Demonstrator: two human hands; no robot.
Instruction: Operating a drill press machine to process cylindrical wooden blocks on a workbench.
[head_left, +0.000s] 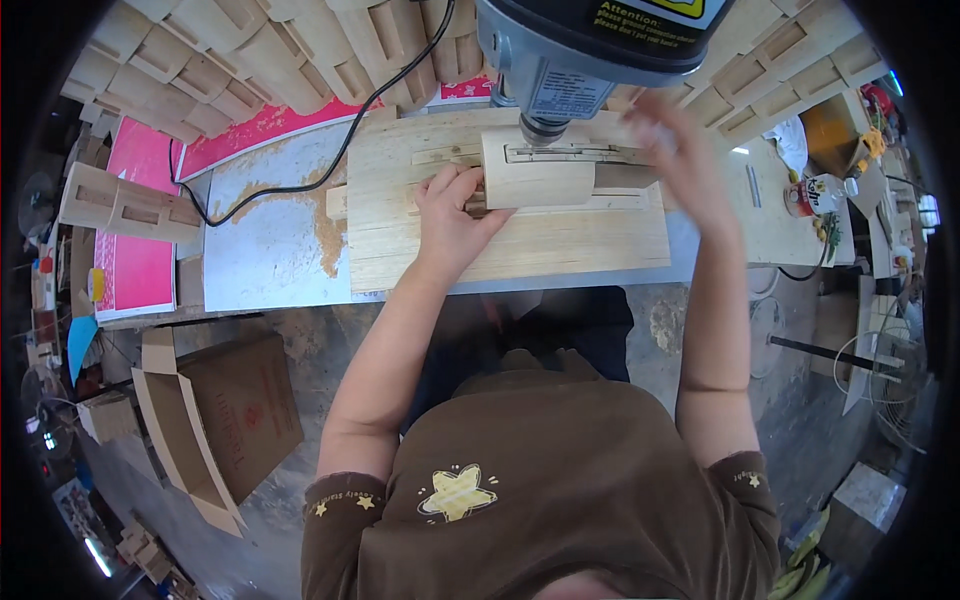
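A pale wooden piece with a rounded top [540, 180] lies on a flat wooden board [430, 262], under the drill press [590, 60]. The press's chuck [542, 128] stands over the piece's far edge; the tip of its bit is hard to make out. My left hand [452, 212] grips the left end of the piece, thumb along its near side and fingers bent round the end. Motion smears my right hand [675, 150], which is raised to the right of the piece, close beside the press. Whether it holds anything cannot be made out.
Stacked wooden pieces with cut recesses [290, 60] line the back. Another such piece [130, 205] rests at the left. A black cable [335, 165] crosses the sawdust-strewn table [240, 270]. An opened cardboard box [235, 420] sits on the floor; a plastic bottle [840, 187] stands at right.
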